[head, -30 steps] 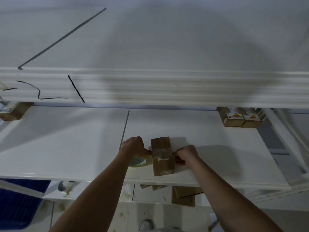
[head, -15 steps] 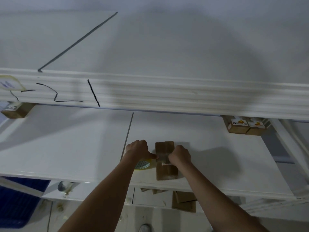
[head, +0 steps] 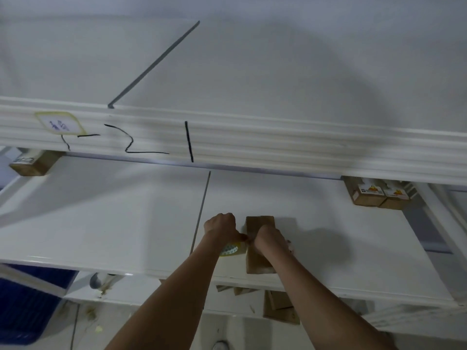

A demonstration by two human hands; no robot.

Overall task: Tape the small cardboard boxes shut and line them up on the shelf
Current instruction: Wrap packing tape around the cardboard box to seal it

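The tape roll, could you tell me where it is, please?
Head view: the tape roll lies on the shelf under the left hand, just left of the box.

- Front edge of the upper shelf [head: 252, 137]: hand-drawn black marker strokes [head: 149, 141], reading roughly as a dash, a "2" and a "1".
- Same edge, far left: a yellow-bordered sticker [head: 58, 123] with blue handwriting, too blurred to read.
- Two small boxes at the right rear of the lower shelf [head: 379, 194]: white labels with an orange graphic and a small dark square mark; the print is too small to read.
- Box at the left rear [head: 34, 164]: a label with dark print, illegible.
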